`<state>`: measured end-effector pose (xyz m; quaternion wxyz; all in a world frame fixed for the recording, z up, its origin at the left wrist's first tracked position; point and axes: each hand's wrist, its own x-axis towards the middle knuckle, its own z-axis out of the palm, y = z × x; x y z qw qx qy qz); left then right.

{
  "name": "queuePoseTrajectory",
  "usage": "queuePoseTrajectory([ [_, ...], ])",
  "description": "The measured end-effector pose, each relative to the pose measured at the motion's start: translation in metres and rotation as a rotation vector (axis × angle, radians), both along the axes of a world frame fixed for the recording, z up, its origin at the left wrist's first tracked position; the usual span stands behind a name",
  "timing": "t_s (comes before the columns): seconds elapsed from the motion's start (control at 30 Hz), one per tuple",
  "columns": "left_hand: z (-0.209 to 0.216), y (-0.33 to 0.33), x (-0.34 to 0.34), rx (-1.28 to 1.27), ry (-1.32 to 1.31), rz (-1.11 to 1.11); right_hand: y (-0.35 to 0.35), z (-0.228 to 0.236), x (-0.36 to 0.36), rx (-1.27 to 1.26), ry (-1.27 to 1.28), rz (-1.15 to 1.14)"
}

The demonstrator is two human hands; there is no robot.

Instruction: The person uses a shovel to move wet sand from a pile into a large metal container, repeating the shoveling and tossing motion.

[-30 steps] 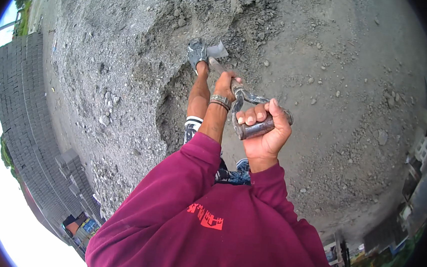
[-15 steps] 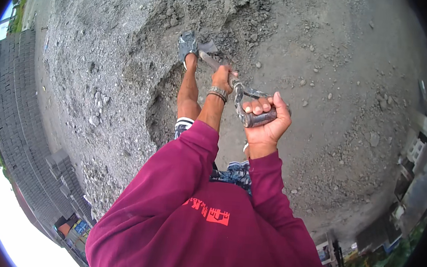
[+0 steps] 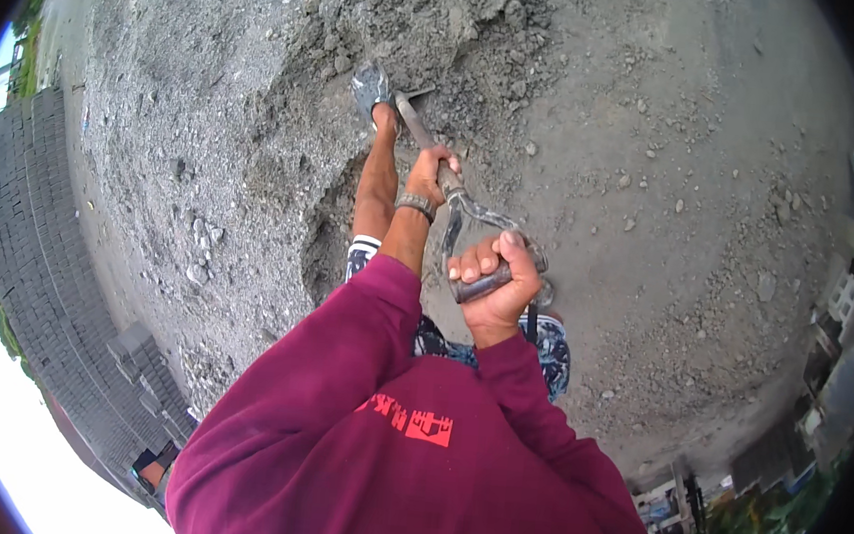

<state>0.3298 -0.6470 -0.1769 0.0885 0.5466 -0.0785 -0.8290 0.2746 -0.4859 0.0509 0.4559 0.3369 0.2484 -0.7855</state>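
A shovel (image 3: 414,122) slants from my body toward the gravel, its D-shaped handle nearest me. My right hand (image 3: 502,281) is closed round the handle's crossbar, thumb up. Farther along, my left hand (image 3: 432,175) wraps the shaft just beyond the handle's fork, a bracelet or watch on its wrist. Only a thin edge of the blade (image 3: 421,93) shows beside my left shoe (image 3: 371,90); the rest of it is hidden in or behind loose gravel. Whether the shoe touches the blade I cannot tell.
A grey gravel pile (image 3: 229,101) rises on the left and ahead, with a dug-out edge near my left leg. Flat gritty ground (image 3: 671,226) with scattered stones lies to the right. Stacked grey blocks (image 3: 39,226) stand far left; blocks and clutter (image 3: 835,309) line the far right.
Both hands have drawn the shovel's handle back toward my body and slightly left. The blade stays near my left shoe, showing more edge-on. More of my right leg's shorts shows.
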Motion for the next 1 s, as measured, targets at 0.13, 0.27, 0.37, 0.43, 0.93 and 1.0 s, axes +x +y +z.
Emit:
queuePoseTrajectory([
  [0.13,-0.004,0.011,-0.025,-0.069,-0.387,-0.176,0.034,-0.033,-0.003,0.137,-0.082,0.041],
  [0.27,-0.014,0.024,-0.02,-0.127,-0.527,-0.263,0.031,-0.03,0.001,0.261,-0.128,0.024],
  [0.37,-0.034,-0.015,-0.019,-0.147,-0.523,-0.312,0.014,-0.076,0.033,0.248,-0.139,-0.06],
  [0.43,-0.065,-0.025,0.018,-0.148,-0.544,-0.341,0.011,-0.104,0.066,0.241,-0.192,-0.059],
  [0.93,-0.207,0.001,0.093,-0.012,-0.548,-0.79,0.122,-0.338,0.199,1.092,-0.405,-0.049],
  [1.0,-0.285,-0.039,0.102,-0.112,-0.459,-0.474,0.111,-0.367,0.195,1.112,-0.389,-0.078],
])
